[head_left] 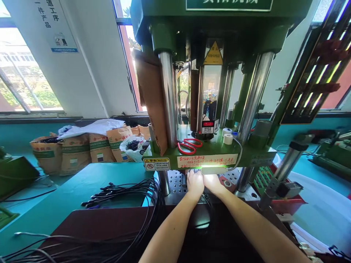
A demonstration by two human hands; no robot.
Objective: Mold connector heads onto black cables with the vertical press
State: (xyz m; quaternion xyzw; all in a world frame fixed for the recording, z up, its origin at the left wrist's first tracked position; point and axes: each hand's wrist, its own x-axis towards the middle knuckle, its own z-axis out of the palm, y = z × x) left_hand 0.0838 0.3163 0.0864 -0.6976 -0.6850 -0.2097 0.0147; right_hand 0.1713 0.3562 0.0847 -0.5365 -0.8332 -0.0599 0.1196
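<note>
Both of my hands reach side by side under the front beam of a green press [208, 149]. My left hand [195, 182] has its fingers bent and pressed together low over the press bed. Touching it, my right hand [213, 183] is also curled, its fingertips hidden and washed out by the lamp [214, 170] above. What the fingers hold cannot be made out. Black cables [208, 204] come out below the hands, between my wrists, and hang toward me. A perforated metal plate [175, 181] lies around the hands.
Red-handled scissors [189, 146] and white tape rolls [227, 138] sit on the press ledge. A bundle of black cables [123, 190] lies on the left table, draping over its edge. Steel columns [168, 98] flank the opening. Paper sacks [75, 151] stand behind; a metal cylinder [290, 160] rises at right.
</note>
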